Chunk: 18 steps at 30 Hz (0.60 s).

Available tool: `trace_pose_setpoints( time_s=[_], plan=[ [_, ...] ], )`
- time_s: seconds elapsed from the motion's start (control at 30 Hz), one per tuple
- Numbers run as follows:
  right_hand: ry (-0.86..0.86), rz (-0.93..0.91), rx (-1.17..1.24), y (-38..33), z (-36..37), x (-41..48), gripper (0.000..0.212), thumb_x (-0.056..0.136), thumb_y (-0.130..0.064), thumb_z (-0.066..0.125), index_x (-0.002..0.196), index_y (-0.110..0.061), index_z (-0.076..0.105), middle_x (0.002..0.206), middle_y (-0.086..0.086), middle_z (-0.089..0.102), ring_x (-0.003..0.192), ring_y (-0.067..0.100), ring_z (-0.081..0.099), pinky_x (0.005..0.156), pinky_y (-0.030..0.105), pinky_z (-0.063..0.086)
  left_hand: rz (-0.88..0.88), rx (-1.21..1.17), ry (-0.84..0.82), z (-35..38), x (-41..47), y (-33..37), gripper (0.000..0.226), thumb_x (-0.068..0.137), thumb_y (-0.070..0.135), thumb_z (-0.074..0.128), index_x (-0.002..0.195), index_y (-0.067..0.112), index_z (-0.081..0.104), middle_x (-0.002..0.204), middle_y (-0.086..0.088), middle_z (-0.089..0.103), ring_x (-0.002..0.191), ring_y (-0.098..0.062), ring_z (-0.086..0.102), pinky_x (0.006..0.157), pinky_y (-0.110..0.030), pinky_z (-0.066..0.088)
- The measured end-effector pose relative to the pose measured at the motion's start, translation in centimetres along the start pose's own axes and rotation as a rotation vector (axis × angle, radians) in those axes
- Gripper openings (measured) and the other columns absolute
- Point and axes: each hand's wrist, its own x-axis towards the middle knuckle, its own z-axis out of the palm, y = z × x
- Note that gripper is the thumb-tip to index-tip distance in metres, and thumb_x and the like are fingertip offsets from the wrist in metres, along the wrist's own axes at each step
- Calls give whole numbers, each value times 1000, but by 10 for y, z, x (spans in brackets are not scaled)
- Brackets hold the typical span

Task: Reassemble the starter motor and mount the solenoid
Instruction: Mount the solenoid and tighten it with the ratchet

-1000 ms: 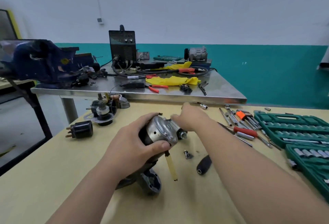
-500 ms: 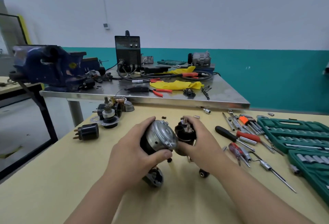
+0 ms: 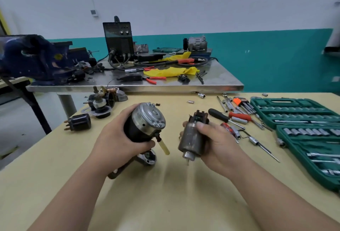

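Two parts, gap between | left hand (image 3: 117, 144) grips starter motor (image 3: 147, 120) | right hand (image 3: 219, 144) grips solenoid (image 3: 191, 138)

No text, brand, number or sign is coming through legibly in this view. The black machine (image 3: 118, 39) on the steel surface (image 3: 220, 78) is showing faint panel markings beside its two knobs, all too small to read. Left of the black machine, the blue vise (image 3: 36, 56) is bearing a yellow patch, which is blurred beyond reading. In front of the black machine, the starter motor (image 3: 149, 118) and the solenoid (image 3: 190, 140) are showing only worn metal.
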Motion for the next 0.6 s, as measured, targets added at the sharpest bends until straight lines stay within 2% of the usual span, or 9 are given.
trace_pose_setpoints(
  time_s=[0.03,0.1,0.2,0.27,0.37,0.47,0.6],
  plan=[
    [28,48,138,-2,0,2,53,67,-20,68,116,-1,57,101,17,69,85,27,69,77,46,57,-12,-33,32,3,2,1,89,51,37,92,116,70,40,108,47,53,99,26,48,74,-9,39],
    [102,111,319,-8,-1,4,49,69,-25,70,111,-2,58,90,20,70,76,28,70,67,39,58,-97,-195,135,9,11,5,74,56,34,92,110,62,49,103,37,60,96,17,56,72,-13,44],
    [204,165,424,-17,-6,6,37,85,-34,65,103,-2,58,77,19,68,66,30,69,60,36,59,-330,-688,265,27,27,13,38,72,25,84,100,37,61,93,8,73,82,-13,72,59,-29,56],
    [235,173,460,-20,-11,8,42,89,-40,60,102,0,59,79,19,67,68,32,70,59,38,60,-423,-856,258,41,29,21,23,79,20,77,93,32,64,88,-2,75,71,-20,74,53,-32,57],
    [209,151,408,-20,-18,10,48,90,-49,54,108,-5,62,89,16,70,71,32,70,53,35,56,-352,-855,146,55,28,28,25,79,17,78,79,40,68,84,-1,75,72,-24,74,52,-32,57],
    [165,79,324,-22,-22,10,50,91,-49,51,117,-7,58,96,16,71,63,30,67,50,32,54,-271,-813,90,58,28,31,24,64,29,79,76,46,68,85,4,75,75,-22,74,55,-30,57],
    [149,-51,265,-25,-18,11,50,90,-50,49,113,-7,59,92,15,71,65,30,68,51,30,54,-180,-800,77,58,24,29,29,51,44,75,78,50,67,85,12,74,76,-12,73,55,-22,55]
  ],
)
